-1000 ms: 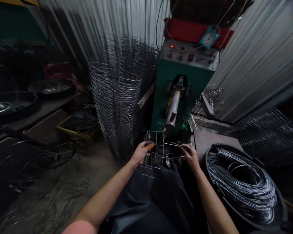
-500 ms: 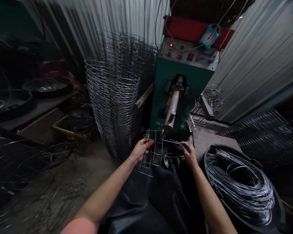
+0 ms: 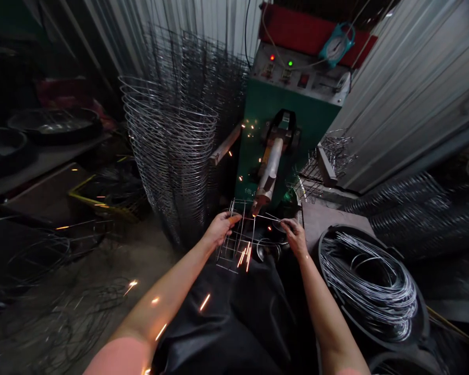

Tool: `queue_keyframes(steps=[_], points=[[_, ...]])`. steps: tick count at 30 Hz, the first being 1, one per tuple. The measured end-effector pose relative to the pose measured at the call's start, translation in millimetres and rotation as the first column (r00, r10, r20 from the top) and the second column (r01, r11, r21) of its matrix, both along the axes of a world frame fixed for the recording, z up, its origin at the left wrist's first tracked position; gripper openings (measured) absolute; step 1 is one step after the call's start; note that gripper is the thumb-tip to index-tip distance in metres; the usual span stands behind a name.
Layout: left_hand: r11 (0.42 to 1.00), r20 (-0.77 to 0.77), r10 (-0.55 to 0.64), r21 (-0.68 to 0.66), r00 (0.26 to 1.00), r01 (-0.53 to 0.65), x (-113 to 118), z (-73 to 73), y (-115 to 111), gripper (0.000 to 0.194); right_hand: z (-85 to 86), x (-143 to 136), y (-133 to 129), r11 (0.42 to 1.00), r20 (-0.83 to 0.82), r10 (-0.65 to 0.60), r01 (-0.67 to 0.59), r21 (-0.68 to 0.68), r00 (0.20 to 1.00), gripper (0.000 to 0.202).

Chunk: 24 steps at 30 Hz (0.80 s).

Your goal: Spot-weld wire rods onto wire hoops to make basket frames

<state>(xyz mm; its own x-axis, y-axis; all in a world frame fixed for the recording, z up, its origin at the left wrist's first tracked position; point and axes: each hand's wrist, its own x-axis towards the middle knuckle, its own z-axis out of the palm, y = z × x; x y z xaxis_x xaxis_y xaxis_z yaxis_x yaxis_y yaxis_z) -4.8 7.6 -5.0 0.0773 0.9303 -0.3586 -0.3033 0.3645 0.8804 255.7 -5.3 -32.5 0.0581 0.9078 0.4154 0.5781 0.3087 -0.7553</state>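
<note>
My left hand is closed on the edge of a wire rack, a small grid of thin metal rods; an orange covering shows at its fingers. My right hand pinches thin metal wires that reach left to the rack's edge. Where they meet, the tip of a spot welder's electrode arm presses from above and glows orange. Sparks fly from this point, over my left forearm and the dark apron. Whatever lies under the joint is hard to make out.
Behind stands the green welder body with red and green lamps lit. Tall stacks of wire baskets rise at left. A black tub of wire rings is at right. A yellow-rimmed crate sits on the floor.
Sparks have burst out at the electrode tip, and a green lamp has lit beside the red one. Both hands keep their hold; the view has shifted slightly.
</note>
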Motion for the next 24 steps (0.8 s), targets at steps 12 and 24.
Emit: queue_keyframes(steps=[12, 24], points=[[0.997, -0.084, 0.049, 0.062, 0.995, -0.044, 5, 1.3, -5, 0.032, -31.9, 40, -80, 0.97, 0.054, -0.243, 0.244, -0.005, 0.968, 0.033], [0.988, -0.074, 0.124, 0.097, 0.99, -0.117, 13, 6.0, -13, 0.039, 14.6, -32, -19, 0.98, 0.239, -0.062, 0.014, 0.197, 0.969, 0.017]])
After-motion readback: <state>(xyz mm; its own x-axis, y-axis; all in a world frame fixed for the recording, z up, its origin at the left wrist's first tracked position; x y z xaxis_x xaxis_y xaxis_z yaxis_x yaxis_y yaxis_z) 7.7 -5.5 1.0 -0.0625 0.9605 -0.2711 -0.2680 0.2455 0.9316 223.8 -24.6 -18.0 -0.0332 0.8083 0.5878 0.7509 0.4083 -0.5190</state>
